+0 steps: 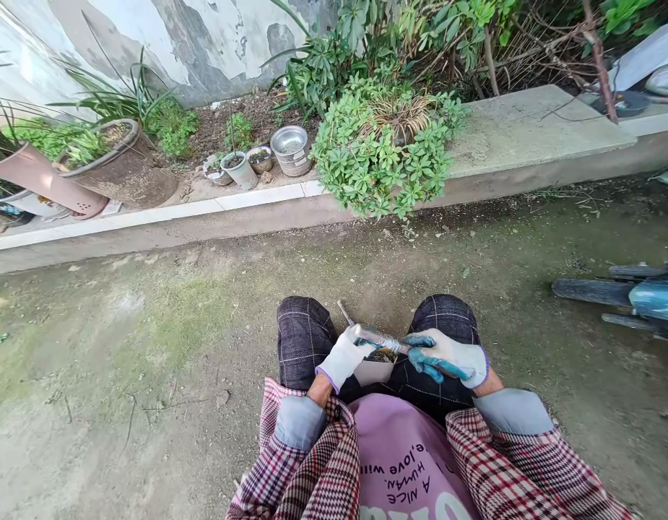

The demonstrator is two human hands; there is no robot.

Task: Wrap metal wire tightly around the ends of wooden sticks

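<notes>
A short stick-like rod with silvery wire wound round its middle [388, 342] lies across my lap, between both hands. My left hand [344, 355], in a white glove with a purple cuff, is closed on the rod's left end. On the other end, my right hand [445, 355] has its fingers wrapped round it; that glove is white with a blue-green coated palm. A thin brown stick [344, 312] pokes out just beyond my left hand; whether it joins the rod I cannot tell. Below the rod, between my knees, a pale container [373, 372] is partly hidden.
A raised bed with a low ledge [204, 214] runs ahead, bearing a large brown pot [125, 170], a metal pot [291, 150], small pots and a leafy bush [382, 152]. A concrete slab [534, 126] lies right of it. A blue wheeled thing [656, 300] stands at right.
</notes>
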